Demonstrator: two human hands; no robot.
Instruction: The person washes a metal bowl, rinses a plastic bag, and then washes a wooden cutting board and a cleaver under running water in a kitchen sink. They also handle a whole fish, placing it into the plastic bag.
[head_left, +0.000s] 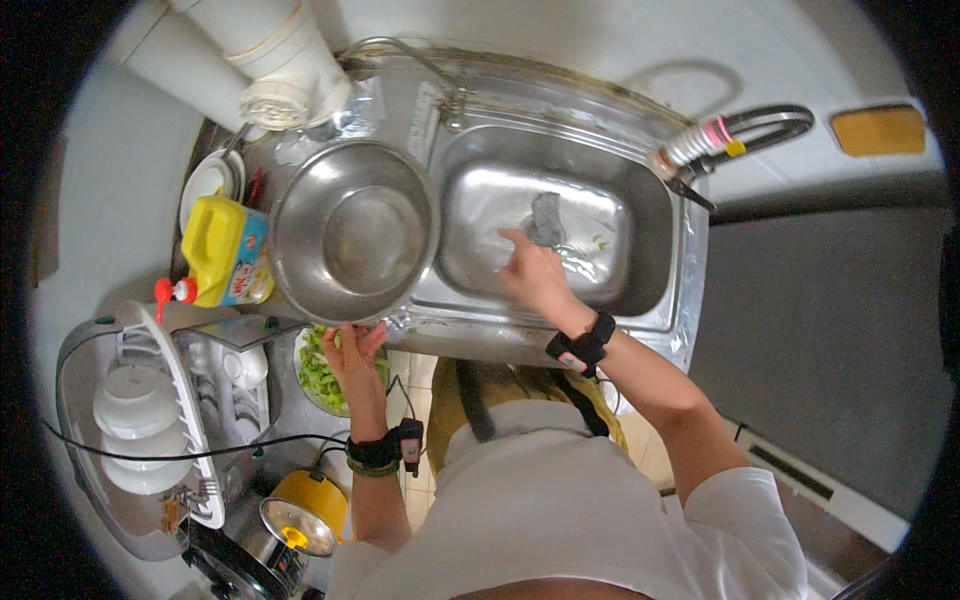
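A large stainless steel basin point(287, 225) rests on the left side of the sink counter, its inside wet. My left hand point(357, 362) is closed at its near rim, fingertips on the edge. Over the sink point(655, 235) is my right hand point(540, 283), slightly blurred, index finger stretched to the left and nothing visible in its grasp. Just beyond that hand, a grey, crumpled-looking piece point(546, 218) lies on the sink floor; I cannot tell what it is. Small green scraps point(599, 243) lie to its right.
Chopped greens point(318, 378) fill a plate beside my left hand. Left of the basin stands a yellow detergent bottle point(212, 250). A dish rack with white bowls point(140, 430) and a yellow pot point(307, 505) are nearer. The faucet point(455, 108) is behind the sink.
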